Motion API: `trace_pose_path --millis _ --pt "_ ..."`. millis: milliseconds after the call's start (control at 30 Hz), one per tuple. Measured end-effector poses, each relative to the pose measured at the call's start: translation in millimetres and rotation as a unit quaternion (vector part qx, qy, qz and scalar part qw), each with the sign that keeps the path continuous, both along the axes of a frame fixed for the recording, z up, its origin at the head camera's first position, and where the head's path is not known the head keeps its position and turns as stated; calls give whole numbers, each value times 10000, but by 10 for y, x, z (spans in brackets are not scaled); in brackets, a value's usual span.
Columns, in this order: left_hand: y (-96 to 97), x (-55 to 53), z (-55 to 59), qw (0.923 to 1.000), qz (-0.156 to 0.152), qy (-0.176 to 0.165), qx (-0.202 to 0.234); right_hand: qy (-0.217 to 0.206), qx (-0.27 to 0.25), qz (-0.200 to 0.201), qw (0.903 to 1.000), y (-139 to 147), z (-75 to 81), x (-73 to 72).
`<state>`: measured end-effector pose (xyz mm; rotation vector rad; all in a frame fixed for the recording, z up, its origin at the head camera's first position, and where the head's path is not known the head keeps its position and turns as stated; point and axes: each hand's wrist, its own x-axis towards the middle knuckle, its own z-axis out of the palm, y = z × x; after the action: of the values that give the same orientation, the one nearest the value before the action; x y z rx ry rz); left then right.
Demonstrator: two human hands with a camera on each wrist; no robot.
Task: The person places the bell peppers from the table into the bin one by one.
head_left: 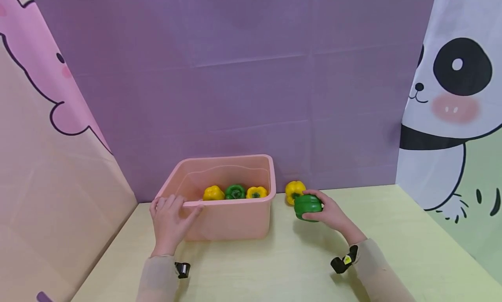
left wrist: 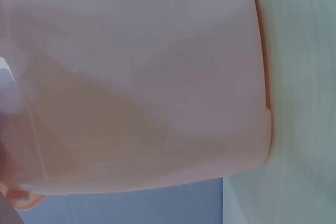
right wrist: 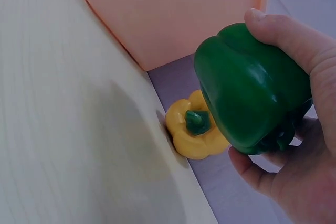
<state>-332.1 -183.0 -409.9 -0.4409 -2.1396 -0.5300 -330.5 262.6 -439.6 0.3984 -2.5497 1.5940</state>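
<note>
My right hand (head_left: pixel 330 212) grips a green bell pepper (head_left: pixel 307 207) between thumb and fingers, above the table to the right of the pink bin. In the right wrist view the pepper (right wrist: pixel 252 87) is tilted, its stem end toward the palm side. Behind it a yellow bell pepper (head_left: pixel 294 189) lies on the table by the back wall, partly hidden. My left hand (head_left: pixel 168 221) holds the front left rim of the pink bin (head_left: pixel 231 223), fingers over the edge and thumb along the outside. Inside the bin are two yellow peppers (head_left: pixel 213 193) and a green one (head_left: pixel 235 191).
The pale wooden table (head_left: pixel 243 271) meets a purple cloth wall (head_left: pixel 251 84) just behind the bin. Printed cloth panels stand at both sides, the right one with a panda (head_left: pixel 455 97). A purple object (head_left: pixel 44 296) shows at the lower left corner.
</note>
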Motion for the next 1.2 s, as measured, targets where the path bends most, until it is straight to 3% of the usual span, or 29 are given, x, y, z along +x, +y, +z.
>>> trace_pose_path --millis 733,833,967,1067,1200 --pt "-14 0 13 10000 -21 -13 -25 -71 -31 25 10000 24 19 1" --pt "-12 6 11 10000 -6 -24 -23 -64 10 27 10000 -8 112 78" --pt "2 16 9 10000 34 -29 -39 -83 -50 52 9999 11 119 91" --pt "5 16 8 10000 49 7 -55 -50 -51 43 10000 66 29 15" --pt "7 16 7 9999 37 117 -52 -15 18 -9 10000 81 21 -6"
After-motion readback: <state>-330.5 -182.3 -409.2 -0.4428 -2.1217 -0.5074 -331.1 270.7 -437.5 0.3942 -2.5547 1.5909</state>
